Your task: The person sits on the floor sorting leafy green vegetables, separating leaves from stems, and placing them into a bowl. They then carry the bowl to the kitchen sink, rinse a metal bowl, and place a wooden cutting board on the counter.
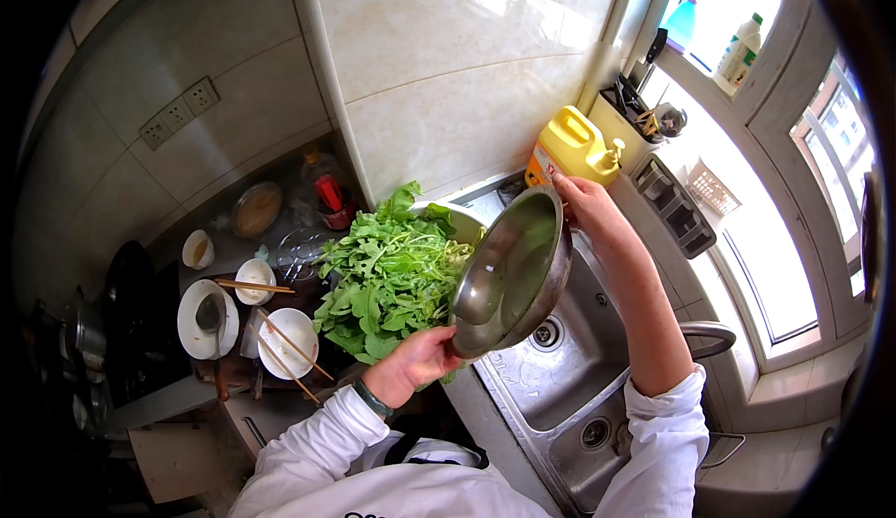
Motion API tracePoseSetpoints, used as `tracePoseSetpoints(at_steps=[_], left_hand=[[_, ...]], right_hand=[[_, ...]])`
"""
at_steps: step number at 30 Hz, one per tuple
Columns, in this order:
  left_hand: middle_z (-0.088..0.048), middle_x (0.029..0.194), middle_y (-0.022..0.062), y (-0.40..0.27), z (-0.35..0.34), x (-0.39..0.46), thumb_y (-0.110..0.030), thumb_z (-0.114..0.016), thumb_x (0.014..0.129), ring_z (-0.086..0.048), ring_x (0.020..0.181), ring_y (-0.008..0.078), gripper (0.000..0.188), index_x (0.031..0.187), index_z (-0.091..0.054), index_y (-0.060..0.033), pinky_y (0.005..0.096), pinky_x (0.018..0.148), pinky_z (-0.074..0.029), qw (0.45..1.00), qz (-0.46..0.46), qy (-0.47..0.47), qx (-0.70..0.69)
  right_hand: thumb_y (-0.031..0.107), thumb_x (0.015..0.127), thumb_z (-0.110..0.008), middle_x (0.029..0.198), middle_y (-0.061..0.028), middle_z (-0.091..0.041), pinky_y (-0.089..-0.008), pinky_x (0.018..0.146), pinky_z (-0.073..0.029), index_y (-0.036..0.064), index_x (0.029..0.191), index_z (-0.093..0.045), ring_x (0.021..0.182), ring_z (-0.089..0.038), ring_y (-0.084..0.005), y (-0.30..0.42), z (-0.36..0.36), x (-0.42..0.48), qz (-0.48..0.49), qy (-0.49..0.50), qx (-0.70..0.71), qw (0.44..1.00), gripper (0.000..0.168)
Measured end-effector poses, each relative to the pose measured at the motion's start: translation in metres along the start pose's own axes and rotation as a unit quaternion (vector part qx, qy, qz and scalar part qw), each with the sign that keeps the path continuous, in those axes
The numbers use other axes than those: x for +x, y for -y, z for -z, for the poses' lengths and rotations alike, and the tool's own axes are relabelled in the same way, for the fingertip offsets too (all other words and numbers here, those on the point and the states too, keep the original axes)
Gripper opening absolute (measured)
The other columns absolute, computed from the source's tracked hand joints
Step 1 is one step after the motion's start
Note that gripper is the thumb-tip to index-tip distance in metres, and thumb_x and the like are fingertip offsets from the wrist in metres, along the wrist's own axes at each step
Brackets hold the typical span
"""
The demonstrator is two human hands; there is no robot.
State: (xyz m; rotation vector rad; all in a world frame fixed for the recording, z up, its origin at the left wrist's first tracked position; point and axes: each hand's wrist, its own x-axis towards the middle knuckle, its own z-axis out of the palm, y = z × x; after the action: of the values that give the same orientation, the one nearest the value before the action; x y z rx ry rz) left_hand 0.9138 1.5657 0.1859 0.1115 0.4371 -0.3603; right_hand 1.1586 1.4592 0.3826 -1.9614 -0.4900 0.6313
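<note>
A round stainless steel basin (514, 266) is held tilted on its side between my two hands, over the edge of the sink (532, 385). Its near rim is gripped by my left hand (420, 362), which has a dark bracelet at the wrist. The far rim is held by my right hand (584, 203). Just left of the basin a large heap of leafy greens (392, 273) rests in and against a white basin (465, 220). Roots of the greens show close to the steel rim. What lies under the heap is hidden.
White bowls (204, 343) with wooden chopsticks (255, 285) and a ladle stand at the left, near the dark stove (140, 350). Behind the sink are a yellow pump jug (570, 147), a knife holder (623, 112) and a gray rack (673, 206). A curved faucet (710, 332) rises at the right.
</note>
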Motion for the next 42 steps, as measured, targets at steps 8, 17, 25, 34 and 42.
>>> tracePoseSetpoints(at_steps=[8,17,25,34,42], left_hand=[[-0.06,0.102,0.0098,0.012,-0.008,0.012,-0.018,-0.045,0.091,-0.06,0.088,0.0232,0.026,0.111,-0.049,-0.0009,0.0327,0.071,-0.052,0.998,0.035,0.043,-0.008],[-0.057,0.087,0.009,0.005,-0.042,-0.006,-0.019,-0.038,0.093,-0.059,0.073,0.0183,0.017,0.1,-0.042,-0.0039,0.0332,0.059,-0.053,0.914,-0.172,-0.138,0.341],[-0.056,0.069,0.0094,0.025,-0.079,-0.013,-0.019,-0.045,0.091,-0.053,0.045,0.0152,0.018,0.091,-0.041,-0.0012,0.0269,0.038,-0.043,0.747,-0.196,-0.091,0.629],[-0.012,0.144,0.0179,-0.097,-0.067,0.001,-0.055,-0.031,0.089,-0.012,0.132,0.0375,0.066,0.14,-0.017,-0.0165,0.0556,0.104,-0.01,0.272,-0.202,-0.355,0.871],[0.004,0.147,0.0141,-0.121,0.002,0.025,-0.064,-0.038,0.081,0.004,0.132,0.0436,0.084,0.142,0.003,-0.0222,0.056,0.104,-0.008,0.278,0.025,-0.347,0.895]], right_hand=[[0.038,0.089,-0.048,0.074,0.0006,-0.054,-0.0218,0.059,-0.038,0.0,0.093,-0.061,0.066,-0.046,-0.0073,0.013,0.02,-0.048,0.061,-0.078,0.009,0.995,0.041],[0.027,0.087,-0.054,0.095,-0.0005,-0.054,-0.022,0.069,-0.038,0.001,0.111,-0.051,0.084,-0.047,-0.0061,-0.112,0.022,-0.131,0.02,-0.16,0.162,0.974,0.036],[0.01,0.081,-0.054,0.083,-0.005,-0.061,-0.03,0.062,-0.05,0.001,0.101,-0.055,0.071,-0.06,-0.016,-0.248,-0.006,-0.214,-0.24,-0.147,0.386,0.879,0.022],[0.009,0.08,-0.051,0.093,-0.0107,-0.06,-0.0376,0.073,-0.05,-0.004,0.099,-0.054,0.08,-0.06,-0.0217,-0.308,-0.029,-0.278,-0.306,-0.179,0.458,0.815,0.023],[0.007,0.082,-0.048,0.094,-0.0129,-0.061,-0.0371,0.071,-0.052,-0.005,0.102,-0.053,0.08,-0.062,-0.0233,-0.325,-0.04,-0.307,-0.296,-0.244,0.505,0.773,0.023]])
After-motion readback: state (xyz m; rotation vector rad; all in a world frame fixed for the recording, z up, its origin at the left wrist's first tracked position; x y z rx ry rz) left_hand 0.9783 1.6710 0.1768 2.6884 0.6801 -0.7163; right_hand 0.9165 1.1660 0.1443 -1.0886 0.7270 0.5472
